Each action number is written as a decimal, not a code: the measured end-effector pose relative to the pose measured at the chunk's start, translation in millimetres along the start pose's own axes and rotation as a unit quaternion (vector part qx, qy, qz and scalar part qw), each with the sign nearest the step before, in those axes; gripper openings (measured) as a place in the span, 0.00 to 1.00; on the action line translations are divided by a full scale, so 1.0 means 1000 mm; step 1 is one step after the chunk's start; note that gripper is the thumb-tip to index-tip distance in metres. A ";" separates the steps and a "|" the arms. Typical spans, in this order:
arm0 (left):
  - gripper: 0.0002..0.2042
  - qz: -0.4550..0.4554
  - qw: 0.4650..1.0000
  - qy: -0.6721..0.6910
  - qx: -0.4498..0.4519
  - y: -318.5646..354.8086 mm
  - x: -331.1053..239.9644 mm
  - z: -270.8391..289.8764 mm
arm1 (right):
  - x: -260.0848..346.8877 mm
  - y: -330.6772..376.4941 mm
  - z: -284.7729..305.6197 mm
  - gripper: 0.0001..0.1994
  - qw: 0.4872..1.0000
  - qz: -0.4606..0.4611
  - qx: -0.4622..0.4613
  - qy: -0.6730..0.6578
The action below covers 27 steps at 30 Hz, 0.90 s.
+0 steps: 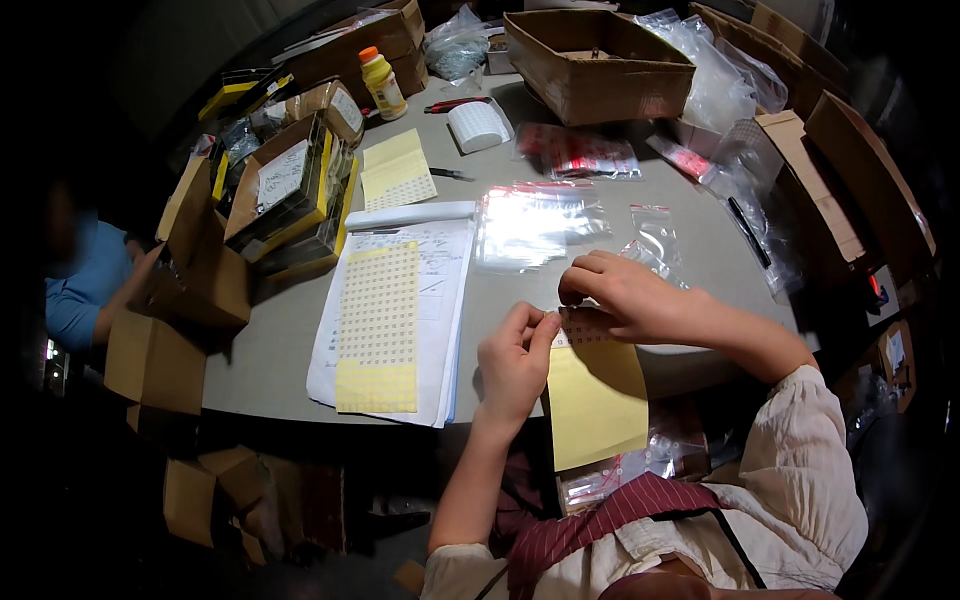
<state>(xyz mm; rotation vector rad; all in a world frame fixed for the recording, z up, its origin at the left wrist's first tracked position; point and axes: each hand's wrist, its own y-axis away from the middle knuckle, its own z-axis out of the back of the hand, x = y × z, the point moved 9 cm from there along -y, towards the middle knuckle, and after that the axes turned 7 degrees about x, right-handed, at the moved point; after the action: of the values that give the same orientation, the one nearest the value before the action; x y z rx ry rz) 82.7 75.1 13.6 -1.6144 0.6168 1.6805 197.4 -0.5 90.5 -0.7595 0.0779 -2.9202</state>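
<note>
A yellow sheet of small stickers hangs over the table's near edge, a few rows of white labels left along its top. My left hand pinches its upper left corner between thumb and fingers. Over the top edge bends my right hand, fingers curled down against the label rows; whatever its fingertips grip is too small to make out. Just beyond lie small clear zip bags and a shiny stack of larger clear bags. To the left, another sticker sheet rests on a paper pad.
Open cardboard boxes crowd the far and right sides. Yellow-black boxes stand at left, near an orange-capped bottle. Red-printed bags, a black marker and a white label roll lie about. A person in blue sits at left.
</note>
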 end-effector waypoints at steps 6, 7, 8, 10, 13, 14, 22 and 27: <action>0.12 0.011 1.000 -0.017 0.000 0.002 -0.003 0.003 | 0.007 0.001 -0.002 0.17 0.998 0.033 0.001 0.057; 0.11 0.023 1.000 -0.016 -0.005 0.002 -0.001 0.005 | 0.014 0.003 -0.005 0.18 0.993 0.061 -0.007 0.098; 0.11 0.035 0.999 -0.014 -0.010 0.002 0.002 0.007 | 0.020 0.005 -0.007 0.19 0.986 0.090 -0.014 0.138; 0.11 0.052 0.998 -0.013 -0.018 0.002 0.006 0.010 | 0.024 0.007 0.003 0.18 0.989 0.131 -0.008 0.068; 0.11 0.062 0.998 -0.017 -0.019 0.002 0.007 0.009 | -0.025 -0.011 0.030 0.06 0.984 0.048 -0.016 -0.169; 0.11 0.060 0.998 -0.015 -0.016 0.001 0.006 0.007 | -0.061 -0.017 0.042 0.07 0.984 -0.013 -0.078 -0.162; 0.12 0.059 0.995 -0.082 -0.010 -0.002 0.003 0.006 | -0.184 -0.043 0.059 0.14 0.981 -0.169 0.048 -0.084; 0.12 0.041 0.993 -0.106 -0.020 -0.001 -0.004 0.007 | -0.184 -0.047 0.044 0.16 0.980 -0.162 0.082 -0.076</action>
<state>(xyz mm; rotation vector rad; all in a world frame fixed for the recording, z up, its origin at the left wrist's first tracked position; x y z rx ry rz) 78.4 80.2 18.3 -1.4303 0.5527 1.9056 373.1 69.2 44.2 -1.0526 -0.3259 -3.0987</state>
